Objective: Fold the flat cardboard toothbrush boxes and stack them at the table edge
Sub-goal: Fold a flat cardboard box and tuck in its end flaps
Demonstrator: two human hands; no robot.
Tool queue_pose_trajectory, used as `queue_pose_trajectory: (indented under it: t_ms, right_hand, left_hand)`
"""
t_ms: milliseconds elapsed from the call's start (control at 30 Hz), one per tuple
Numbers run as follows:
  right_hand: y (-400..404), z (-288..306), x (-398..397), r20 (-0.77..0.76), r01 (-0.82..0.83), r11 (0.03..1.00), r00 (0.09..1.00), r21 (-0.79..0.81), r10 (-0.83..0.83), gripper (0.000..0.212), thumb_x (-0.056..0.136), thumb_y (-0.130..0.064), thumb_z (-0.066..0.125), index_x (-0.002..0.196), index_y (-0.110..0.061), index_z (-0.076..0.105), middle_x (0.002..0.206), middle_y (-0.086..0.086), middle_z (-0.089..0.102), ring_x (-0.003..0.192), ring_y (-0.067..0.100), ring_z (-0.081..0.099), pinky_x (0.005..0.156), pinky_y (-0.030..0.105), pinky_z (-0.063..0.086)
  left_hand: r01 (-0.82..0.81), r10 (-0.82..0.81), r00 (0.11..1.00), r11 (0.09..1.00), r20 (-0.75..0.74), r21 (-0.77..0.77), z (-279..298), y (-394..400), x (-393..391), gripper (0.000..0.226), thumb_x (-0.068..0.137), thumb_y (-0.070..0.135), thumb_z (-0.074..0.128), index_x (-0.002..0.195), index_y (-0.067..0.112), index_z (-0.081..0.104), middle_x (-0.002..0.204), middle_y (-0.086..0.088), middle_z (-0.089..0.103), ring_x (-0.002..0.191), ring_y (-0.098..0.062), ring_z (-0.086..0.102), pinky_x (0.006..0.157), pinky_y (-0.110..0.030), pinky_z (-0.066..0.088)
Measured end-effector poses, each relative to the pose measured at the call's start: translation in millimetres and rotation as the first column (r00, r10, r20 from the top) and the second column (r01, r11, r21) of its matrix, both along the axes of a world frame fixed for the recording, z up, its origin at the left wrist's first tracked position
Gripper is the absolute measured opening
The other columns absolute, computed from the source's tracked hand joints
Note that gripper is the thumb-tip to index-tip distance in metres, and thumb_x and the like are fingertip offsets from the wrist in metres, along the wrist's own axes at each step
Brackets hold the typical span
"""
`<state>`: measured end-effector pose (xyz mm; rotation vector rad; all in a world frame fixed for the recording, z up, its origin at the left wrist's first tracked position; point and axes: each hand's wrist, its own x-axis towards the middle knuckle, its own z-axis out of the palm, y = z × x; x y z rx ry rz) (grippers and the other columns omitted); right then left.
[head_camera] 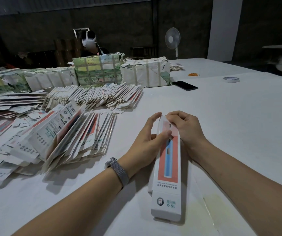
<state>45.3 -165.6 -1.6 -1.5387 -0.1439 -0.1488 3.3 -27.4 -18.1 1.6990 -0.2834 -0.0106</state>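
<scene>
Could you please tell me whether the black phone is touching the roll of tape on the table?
Apart. The head view shows the black phone lying beside the wrapped bundles, with a clear stretch of bare white table between it and the roll of tape.

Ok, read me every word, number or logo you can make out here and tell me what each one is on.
"X-SL", seen upside down, beside a tooth logo: near flap of the box that both hands hold.
Chinese line and small Latin line under its toothbrush picture: too small to read.
Barcodes and print on the flat boxes: blurred.
</scene>
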Motion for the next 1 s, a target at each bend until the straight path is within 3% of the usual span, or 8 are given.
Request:
queue_pose_trajectory:
  t_ms: [133, 333, 433, 600, 733, 800, 900, 1000]
  right_hand:
    - [-0.3, -1.4, -1.0, 0.009, -0.025, 1.0, 1.0, -0.008, 0.025, 0.029, 0.1, -0.025, 0.057, 0.073, -0.027, 0.068, 0.07, -0.008, 0.068, 0.07, 0.018, 0.066, 0.067, 0.031, 0.06]
    - [0.3, -2.6, -4.8, 0.018, -0.028, 0.999, 0.999, -0.022, 0.028, 0.031, 0.105, -0.034, 0.048, 0.083, -0.021, 0.066, 0.069, -0.005, 0.068, 0.06, 0.017, 0.069, 0.058, 0.024, 0.06]
    - [1.0, -3.1, -5.3, 0.034, -0.026, 0.999, 0.999, -0.032, 0.027, 0.028, 0.105, -0.034, 0.045, 0.091, -0.02, 0.064, 0.08, 0.0, 0.07, 0.065, 0.017, 0.071, 0.059, 0.023, 0.059]
    - [2.6, -4.3, -4.2, 0.05, -0.052, 0.999, 0.997, -0.016, 0.052, 0.016, 0.105, -0.026, 0.044, 0.098, -0.025, 0.058, 0.092, 0.004, 0.067, 0.074, 0.018, 0.069, 0.067, 0.029, 0.06]
    - [2.8, -5.0, -4.9, 0.025, -0.101, 0.995, 0.995, -0.017, 0.101, 0.01, 0.096, -0.03, 0.053, 0.106, -0.029, 0.053, 0.098, 0.012, 0.068, 0.077, 0.023, 0.068, 0.074, 0.04, 0.061]
    - [1.6, -6.1, -4.5, 0.008, -0.126, 0.992, 0.992, -0.009, 0.126, 0.022, 0.092, -0.03, 0.055, 0.112, -0.025, 0.05, 0.091, 0.012, 0.066, 0.069, 0.018, 0.068, 0.069, 0.034, 0.06]
    - [1.0, -6.8, -4.3, 0.027, -0.13, 0.991, 0.991, -0.009, 0.13, 0.014, 0.102, -0.02, 0.051, 0.115, -0.022, 0.048, 0.082, 0.007, 0.065, 0.062, 0.015, 0.068, 0.06, 0.025, 0.059]
    - [1.1, -7.2, -2.9, 0.033, -0.127, 0.992, 0.991, -0.011, 0.128, 0.006, 0.101, -0.018, 0.052, 0.103, -0.024, 0.05, 0.08, 0.001, 0.067, 0.063, 0.016, 0.068, 0.059, 0.023, 0.057]
  left_hand:
    - [-0.007, 0.007, 1.0, 1.0, 0.001, 0.008, 0.7, 0.8, 0.4, 0.053, 0.083, 0.052, 0.062, 0.129, 0.054, 0.037, 0.102, -0.011, 0.076, 0.086, -0.03, 0.076, 0.087, -0.05, 0.061]
    - [-0.014, 0.014, 1.0, 1.0, -0.007, -0.01, -0.5, 2.1, 1.1, 0.053, 0.085, 0.05, 0.062, 0.132, 0.046, 0.037, 0.101, -0.011, 0.077, 0.084, -0.032, 0.076, 0.084, -0.049, 0.062]
    - [-0.028, 0.028, 1.0, 0.999, 0.001, -0.025, -0.4, 3.6, 1.3, 0.04, 0.093, 0.047, 0.062, 0.126, 0.046, 0.039, 0.1, -0.01, 0.077, 0.081, -0.03, 0.076, 0.078, -0.043, 0.063]
    - [-0.055, 0.056, 0.998, 0.997, 0.02, -0.055, -1.2, 6.1, 2.3, 0.028, 0.101, 0.037, 0.056, 0.124, 0.042, 0.04, 0.083, -0.002, 0.077, 0.072, -0.022, 0.076, 0.065, -0.029, 0.06]
    - [-0.061, 0.065, 0.997, 0.991, 0.028, -0.119, -3.6, 6.9, 3.7, 0.028, 0.102, 0.035, 0.057, 0.123, 0.041, 0.041, 0.084, -0.005, 0.077, 0.071, -0.023, 0.075, 0.064, -0.03, 0.059]
    - [-0.064, 0.068, 0.997, 0.987, 0.027, -0.146, -4.6, 7.0, 4.4, 0.03, 0.1, 0.038, 0.059, 0.123, 0.043, 0.041, 0.087, -0.009, 0.077, 0.072, -0.025, 0.075, 0.065, -0.032, 0.06]
    - [-0.068, 0.074, 0.997, 0.981, 0.026, -0.183, -5.3, 6.3, 4.7, 0.034, 0.091, 0.043, 0.063, 0.119, 0.044, 0.044, 0.088, -0.011, 0.077, 0.071, -0.026, 0.075, 0.064, -0.032, 0.06]
    - [-0.065, 0.071, 0.997, 0.979, 0.029, -0.193, -5.8, 6.4, 5.4, 0.032, 0.089, 0.044, 0.063, 0.115, 0.046, 0.046, 0.086, -0.011, 0.076, 0.07, -0.026, 0.075, 0.062, -0.031, 0.059]
